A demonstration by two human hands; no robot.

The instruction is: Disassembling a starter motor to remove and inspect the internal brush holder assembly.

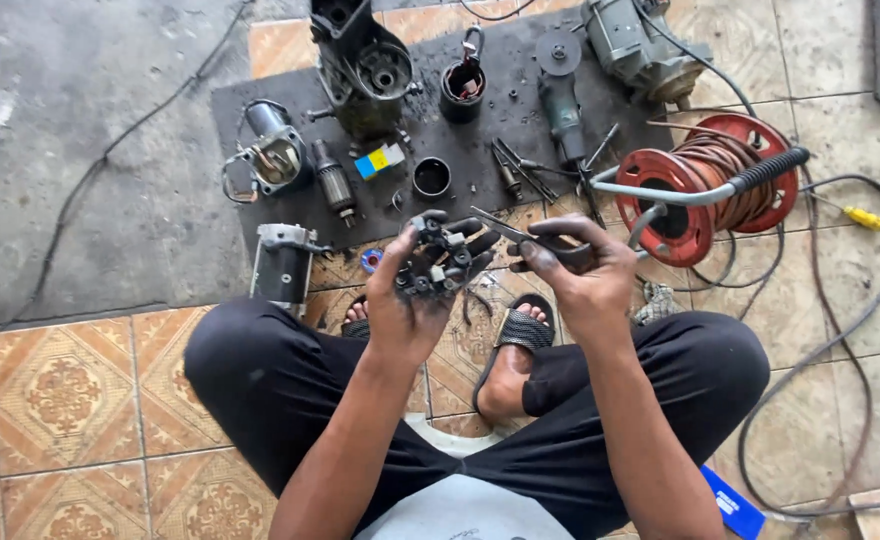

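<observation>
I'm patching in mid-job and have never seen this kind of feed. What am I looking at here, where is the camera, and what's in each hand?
There is no machine here: the one picture comes from a camera on a person's head, looking down at their own two bare, greasy hands. The person sits cross-legged on a patterned tile floor.

The left hand holds up a small round black part with metal bits on it. The right hand holds dark pliers, tips pointed at that part.

Ahead lies a dark mat with motor pieces: a large housing, a grey cylinder at its near edge, an angle grinder and small tools. To the right stands a red cable reel, with a yellow-handled screwdriver beyond.
</observation>
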